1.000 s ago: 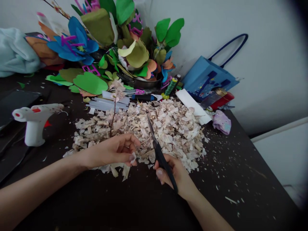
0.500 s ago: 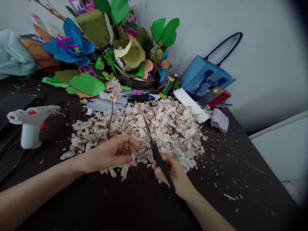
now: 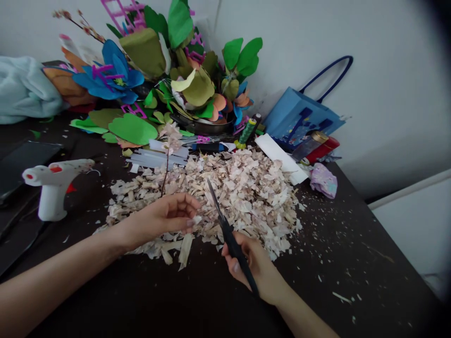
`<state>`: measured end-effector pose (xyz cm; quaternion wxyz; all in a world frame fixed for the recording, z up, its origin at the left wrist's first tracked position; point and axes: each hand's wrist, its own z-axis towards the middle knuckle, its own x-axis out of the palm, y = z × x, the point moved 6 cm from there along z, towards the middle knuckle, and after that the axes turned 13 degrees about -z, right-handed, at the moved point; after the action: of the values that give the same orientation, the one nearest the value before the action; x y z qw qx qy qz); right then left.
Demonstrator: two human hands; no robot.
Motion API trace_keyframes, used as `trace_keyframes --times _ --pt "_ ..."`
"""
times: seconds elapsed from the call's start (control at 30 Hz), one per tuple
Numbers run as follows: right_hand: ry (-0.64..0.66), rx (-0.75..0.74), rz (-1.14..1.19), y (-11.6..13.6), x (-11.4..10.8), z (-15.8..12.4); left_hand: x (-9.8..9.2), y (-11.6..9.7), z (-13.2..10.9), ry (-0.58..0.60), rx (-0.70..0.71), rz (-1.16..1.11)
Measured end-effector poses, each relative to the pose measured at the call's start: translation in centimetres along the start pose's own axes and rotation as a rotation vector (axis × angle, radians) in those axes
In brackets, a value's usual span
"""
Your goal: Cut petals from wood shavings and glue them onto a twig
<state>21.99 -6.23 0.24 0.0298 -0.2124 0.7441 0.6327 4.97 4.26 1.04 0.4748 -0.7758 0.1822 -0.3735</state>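
My left hand (image 3: 165, 217) rests at the near edge of a big pile of pale paper scraps (image 3: 243, 192). Its fingers are curled and pinch a small pale scrap at their tips, and a thin dark twig (image 3: 165, 171) with a pale paper blossom rises from the hand. My right hand (image 3: 255, 267) grips black scissors (image 3: 225, 227), blades together, tip pointing up and left over the pile, close to the left hand's fingertips.
A white glue gun (image 3: 52, 180) stands at the left. Behind the pile lie glue sticks (image 3: 155, 157), colourful paper flowers and leaves (image 3: 158, 80), a green thread spool (image 3: 246, 132), a blue bag (image 3: 299, 117), red tube (image 3: 322, 148) and a crumpled lilac paper (image 3: 322, 180). The dark table (image 3: 352, 263) carries scattered bits.
The scissor tip has swung slightly left toward the left fingertips. The left hand has shifted a little up into the pile. The view has tilted slightly.
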Motion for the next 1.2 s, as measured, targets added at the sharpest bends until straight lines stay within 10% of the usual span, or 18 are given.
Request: trace_keyframes --times 1.2 --pt "0.123 0.233 -0.084 -1.7 0.8 -1.6 -3.3 -2.2 0.2 -0.2 0.214 -0.207"
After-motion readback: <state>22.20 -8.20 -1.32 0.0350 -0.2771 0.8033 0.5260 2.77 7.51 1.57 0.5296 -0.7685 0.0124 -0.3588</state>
